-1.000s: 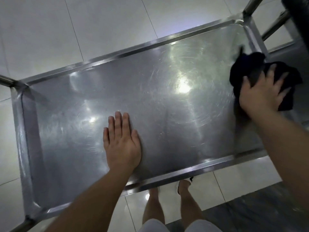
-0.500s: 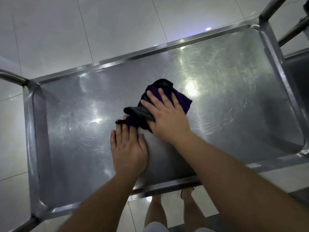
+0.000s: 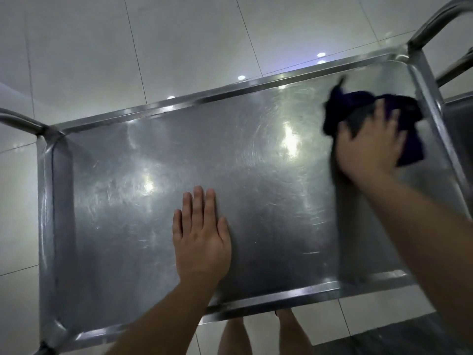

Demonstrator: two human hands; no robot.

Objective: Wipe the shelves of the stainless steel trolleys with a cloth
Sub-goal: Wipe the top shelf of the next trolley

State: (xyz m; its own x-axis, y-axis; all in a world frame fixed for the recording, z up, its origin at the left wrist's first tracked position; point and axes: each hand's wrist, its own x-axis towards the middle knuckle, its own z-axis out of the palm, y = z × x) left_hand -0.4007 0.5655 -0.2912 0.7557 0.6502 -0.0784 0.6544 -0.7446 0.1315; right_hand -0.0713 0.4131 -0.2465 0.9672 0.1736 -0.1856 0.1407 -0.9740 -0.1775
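1. Top shelf [image 3: 143, 201] of a stainless steel trolley fills the centre of the frame, seen from above; its scratched, shiny surface carries several bright light reflections; a raised rim [image 3: 230, 90] runs around it, with rounded corners.
2. Left hand [image 3: 201, 239] lies flat on the shelf, lower centre of the frame; fingers straight and close together, pointing toward the far rim; palm down, holding nothing; its forearm enters from the bottom edge.
3. Right hand [image 3: 371, 147] sits at the upper right of the frame, pressing down on a dark cloth [image 3: 343, 103]; fingers spread over the fabric; motion blur hides whether they curl into it or lie straight, so the grip cannot be told with certainty.
4. The cloth, dark purple to black and bunched, rests on the shelf near its far right corner, just beside the right-hand rim; parts of it show beyond the fingers on the far side and to the right of the hand.
5. Trolley handle tube [image 3: 435, 19] rises at the upper right corner of the frame; a second tube [image 3: 18, 119] leaves the corner at the left edge.
6. Pale floor tiles [image 3: 76, 47] with thin joints occupy the upper part of the frame; small light spots reflect in them.
7. The person's bare lower legs [image 3: 235, 336] show beneath the near rim, bottom centre.
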